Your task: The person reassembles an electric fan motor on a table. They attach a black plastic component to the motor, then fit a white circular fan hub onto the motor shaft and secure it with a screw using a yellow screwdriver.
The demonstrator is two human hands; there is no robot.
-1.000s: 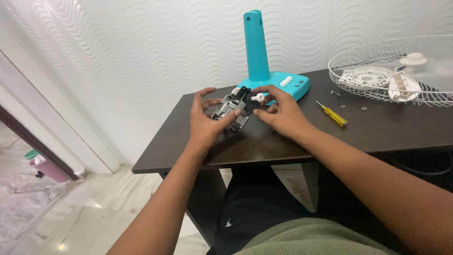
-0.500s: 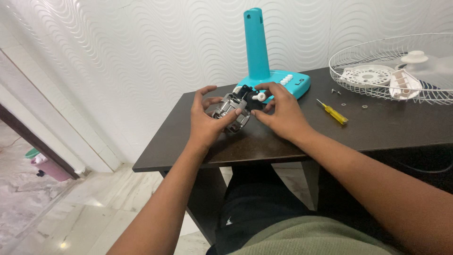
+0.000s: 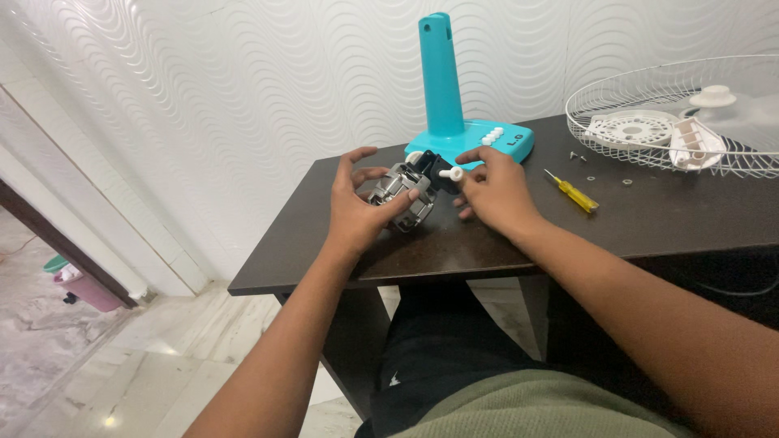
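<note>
A silver fan motor with a black back part and a small white knob rests low over the dark table. My left hand wraps around the motor's left side, thumb across its front. My right hand is at the motor's right, fingertips pinching the white knob. Just behind the motor stands a turquoise fan base with an upright column and white buttons.
A yellow-handled screwdriver lies right of my right hand, with a few small screws beyond it. A white wire fan guard holding white plastic parts sits at the back right. Tiled floor and a pink bin lie at the left.
My right hand has let go of the motor's black back part and slid right, its fingers now pinching the white knob. My left hand and the motor have barely moved.
</note>
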